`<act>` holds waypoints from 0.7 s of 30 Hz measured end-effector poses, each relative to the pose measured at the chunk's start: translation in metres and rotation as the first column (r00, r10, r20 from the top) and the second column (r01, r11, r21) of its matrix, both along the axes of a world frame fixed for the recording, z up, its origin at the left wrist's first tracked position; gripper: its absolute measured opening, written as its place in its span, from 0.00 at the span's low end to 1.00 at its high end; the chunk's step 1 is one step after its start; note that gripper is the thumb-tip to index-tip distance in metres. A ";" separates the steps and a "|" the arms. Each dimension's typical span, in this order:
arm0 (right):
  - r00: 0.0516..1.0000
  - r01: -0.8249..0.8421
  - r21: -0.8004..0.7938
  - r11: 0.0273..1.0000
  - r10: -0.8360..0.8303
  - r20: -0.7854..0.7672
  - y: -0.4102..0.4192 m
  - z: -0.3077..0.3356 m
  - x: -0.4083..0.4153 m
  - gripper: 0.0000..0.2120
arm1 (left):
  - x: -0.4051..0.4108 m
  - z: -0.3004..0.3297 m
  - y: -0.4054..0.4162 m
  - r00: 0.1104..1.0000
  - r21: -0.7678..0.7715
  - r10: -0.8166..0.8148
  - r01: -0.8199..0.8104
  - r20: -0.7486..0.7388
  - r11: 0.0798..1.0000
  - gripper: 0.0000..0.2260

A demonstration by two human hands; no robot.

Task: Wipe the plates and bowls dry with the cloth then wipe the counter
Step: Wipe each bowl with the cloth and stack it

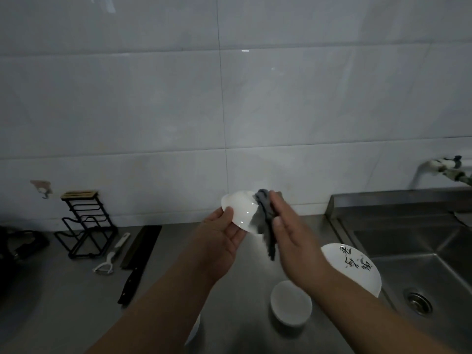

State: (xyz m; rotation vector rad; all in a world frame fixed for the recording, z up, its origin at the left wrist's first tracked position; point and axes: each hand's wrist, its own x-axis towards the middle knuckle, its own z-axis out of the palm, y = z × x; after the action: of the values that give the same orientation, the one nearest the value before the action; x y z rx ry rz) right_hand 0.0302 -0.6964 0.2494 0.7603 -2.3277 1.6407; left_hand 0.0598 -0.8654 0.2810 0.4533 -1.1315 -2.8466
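Here, left hand (pixel 221 237) grips glossy round bowl (pixel 241 212); right hand (pixel 293 233) presses crumpled cloth (pixel 264 215).

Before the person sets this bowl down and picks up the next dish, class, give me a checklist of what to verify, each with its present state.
1. Held white bowl secure: ok, the left hand grips it by the rim, tilted.
2. Grey cloth in hand: ok, the right hand presses it against the bowl's outside.
3. Bowl fully dry: cannot tell, too dim to see moisture.
4. Next dishes within reach: ok, a small white bowl and a patterned plate sit on the steel counter beside the sink.
5. Set-down spot away from the knife and peeler: ok, both lie far left.
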 end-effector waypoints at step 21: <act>0.980 -0.054 0.243 0.968 0.098 -0.172 0.010 0.037 -0.032 0.18 | 0.016 -0.001 0.020 0.978 -0.624 -0.193 0.101 -0.081 0.775 0.11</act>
State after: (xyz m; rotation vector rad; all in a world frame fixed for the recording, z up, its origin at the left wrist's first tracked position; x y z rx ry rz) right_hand -0.0018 -0.6866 0.2867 1.0143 -2.4135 1.2700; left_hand 0.0759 -0.8452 0.2804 0.1143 -2.0224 -2.3422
